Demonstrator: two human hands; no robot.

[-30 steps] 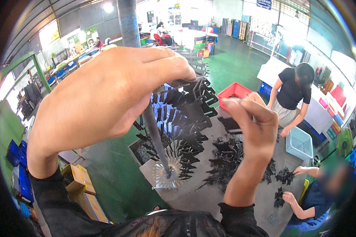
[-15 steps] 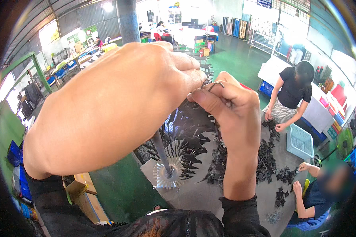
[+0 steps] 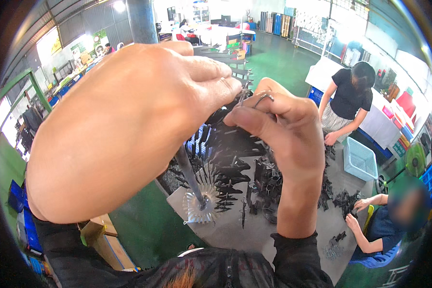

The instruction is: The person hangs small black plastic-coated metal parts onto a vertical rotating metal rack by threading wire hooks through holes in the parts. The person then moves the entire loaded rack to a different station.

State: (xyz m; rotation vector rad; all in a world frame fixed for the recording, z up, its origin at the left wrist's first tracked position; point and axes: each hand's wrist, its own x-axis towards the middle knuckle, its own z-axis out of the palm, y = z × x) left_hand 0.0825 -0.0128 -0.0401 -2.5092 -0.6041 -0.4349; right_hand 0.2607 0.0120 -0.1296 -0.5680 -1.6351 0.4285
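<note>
My left hand [image 3: 187,79] is raised in front of me, its back toward me and its fingers pressed together. What those fingertips grip is hidden. Close to them, my right hand [image 3: 288,120] pinches a thin, bent metal hook [image 3: 263,98] between thumb and forefinger. A small dark piece shows in the narrow gap between the two hands. Behind and below them stands a rack with a grey pole [image 3: 189,175], from which many black, pointed parts [image 3: 231,175] fan out in tiers. Around the pole's foot spreads a pale ring of radiating prongs [image 3: 202,206].
A grey table [image 3: 245,240] carries heaps of black pieces [image 3: 343,201]. At the right, one person [image 3: 353,96] stands beside a light blue basket [image 3: 360,161]; another sits at the table's edge [image 3: 379,225]. Cardboard [image 3: 108,240] lies at the lower left, and a thick column [image 3: 141,21] rises behind.
My fingertips have drawn slightly apart, showing the dark piece between them. The whole view has shifted a little. The seated person's hands have come down to the black pieces.
</note>
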